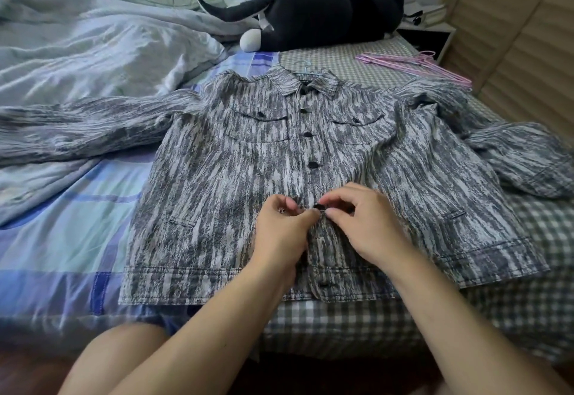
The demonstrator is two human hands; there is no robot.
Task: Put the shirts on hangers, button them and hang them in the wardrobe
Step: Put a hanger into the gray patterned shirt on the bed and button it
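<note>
A grey and white streaked shirt [236,177] lies flat on the bed, front up, sleeves spread to both sides. A hanger hook [306,67] pokes out above its collar. Several black buttons down the placket look closed above my hands. My left hand [281,230] pinches the placket edge. My right hand [363,220] pinches the fabric at a black button [319,207] between the two hands. One more button [324,285] sits on the hem band below.
Pink hangers [416,64] lie on the checked sheet [341,61] at the back right. A black plush cat [313,14] lies behind the shirt. A crumpled pale duvet [87,50] fills the left. Slatted wooden doors [528,37] stand to the right.
</note>
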